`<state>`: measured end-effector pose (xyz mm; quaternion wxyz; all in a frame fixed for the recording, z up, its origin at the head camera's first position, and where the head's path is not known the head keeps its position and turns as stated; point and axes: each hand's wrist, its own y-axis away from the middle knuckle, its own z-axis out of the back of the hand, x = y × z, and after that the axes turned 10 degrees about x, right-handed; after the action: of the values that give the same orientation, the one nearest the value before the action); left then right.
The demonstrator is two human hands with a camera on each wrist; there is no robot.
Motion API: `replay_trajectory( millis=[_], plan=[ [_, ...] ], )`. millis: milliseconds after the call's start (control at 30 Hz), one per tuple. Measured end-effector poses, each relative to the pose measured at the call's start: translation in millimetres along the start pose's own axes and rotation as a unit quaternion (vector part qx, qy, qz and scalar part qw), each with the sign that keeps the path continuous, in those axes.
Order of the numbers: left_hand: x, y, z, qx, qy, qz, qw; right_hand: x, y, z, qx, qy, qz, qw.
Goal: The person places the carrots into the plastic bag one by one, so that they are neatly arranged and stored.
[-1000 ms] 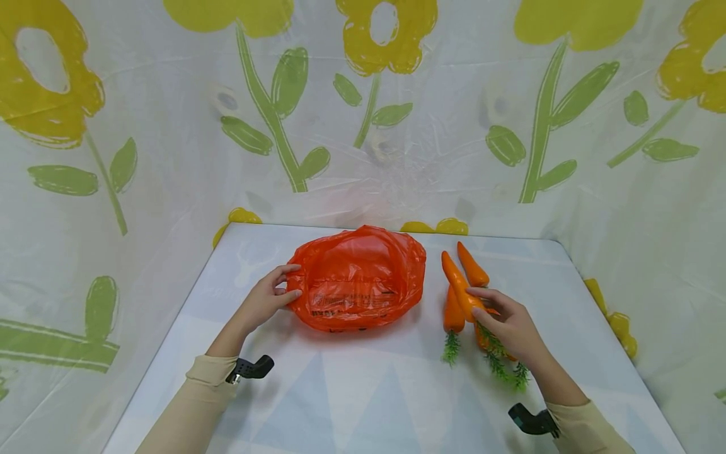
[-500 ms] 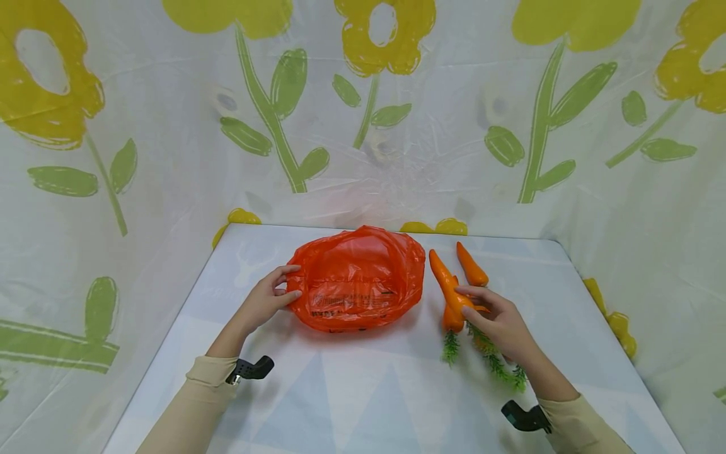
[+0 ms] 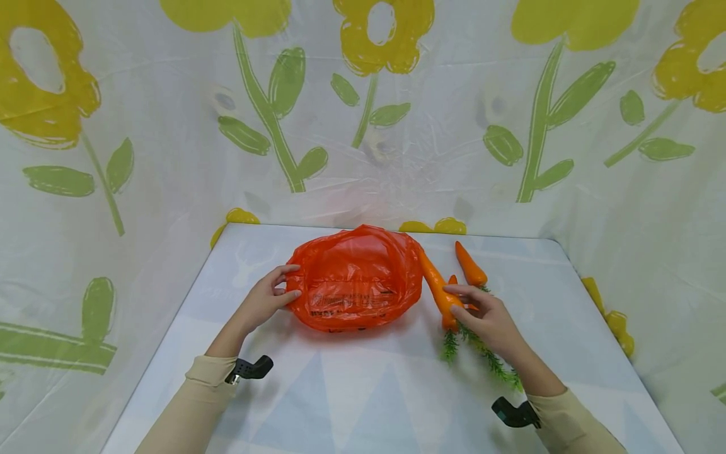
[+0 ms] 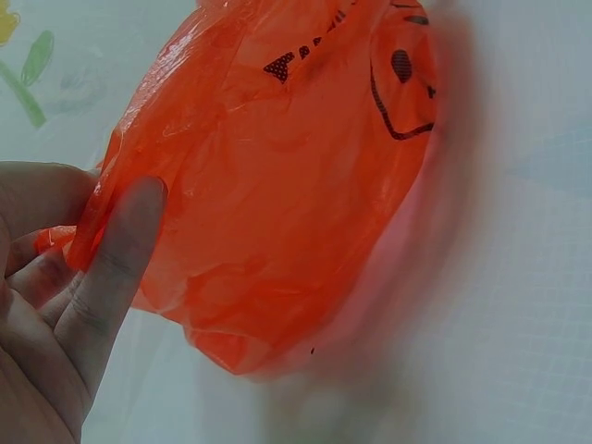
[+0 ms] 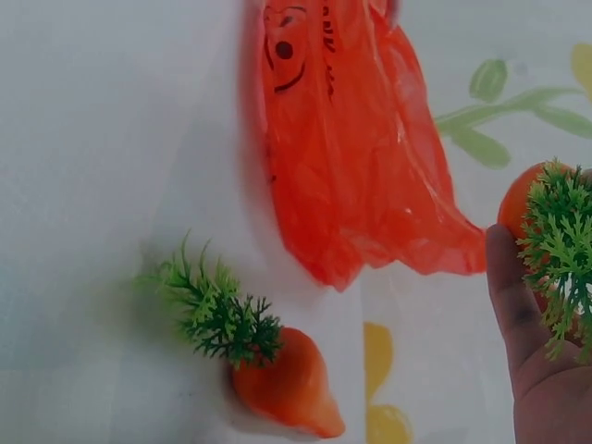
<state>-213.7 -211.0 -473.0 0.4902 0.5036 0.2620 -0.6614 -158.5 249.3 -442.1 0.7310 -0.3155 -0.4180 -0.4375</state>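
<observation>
My left hand (image 3: pixel 265 301) pinches the left edge of an orange-red plastic bag (image 3: pixel 354 277), whose wide mouth gapes upward. The left wrist view shows the thin film of the bag (image 4: pixel 277 194) between thumb and fingers (image 4: pixel 120 250). In my right hand (image 3: pixel 490 318) is an orange artificial carrot (image 3: pixel 433 282), pinched near its leafy end. Its tip overlaps the bag's right rim in the head view. Green fronds (image 5: pixel 564 245) hang over the right hand (image 5: pixel 541 361) in the right wrist view.
Another carrot (image 3: pixel 471 265) lies right of the bag, toward the back edge. One more carrot (image 3: pixel 450 323) lies partly under the held one. Leafy tops (image 3: pixel 496 362) show beneath the right hand. A flowered sheet (image 3: pixel 442 126) hangs behind the white table (image 3: pixel 317 410).
My right hand has carried the carrot leftward from above the other carrots to the bag's right rim. The left hand and the bag have stayed in place.
</observation>
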Motion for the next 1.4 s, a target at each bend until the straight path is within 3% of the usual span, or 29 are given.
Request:
replay_trajectory(
  millis=[233, 467, 633, 1067, 1400],
  plan=[
    [4.1, -4.0, -1.7, 0.001, -0.002, 0.003, 1.0, -1, -6, -6, 0.009, -0.024, 0.014, 1.0],
    [1.5, -2.7, -1.9, 0.0, -0.003, 0.001, 1.0, 0, -13, -12, 0.025, -0.048, -0.009, 0.999],
    [1.2, -2.4, -1.7, 0.003, 0.005, -0.001, 1.0, -2, -16, -17, 0.032, -0.062, 0.001, 0.998],
    [0.4, -2.2, -1.8, 0.0, -0.002, 0.006, 1.0, -1, -27, -35, 0.052, -0.057, -0.008, 0.997],
    [4.5, -4.6, -2.3, 0.001, 0.003, 0.005, 1.0, -2, -38, -43, 0.052, -0.052, 0.009, 0.997]
  ],
)
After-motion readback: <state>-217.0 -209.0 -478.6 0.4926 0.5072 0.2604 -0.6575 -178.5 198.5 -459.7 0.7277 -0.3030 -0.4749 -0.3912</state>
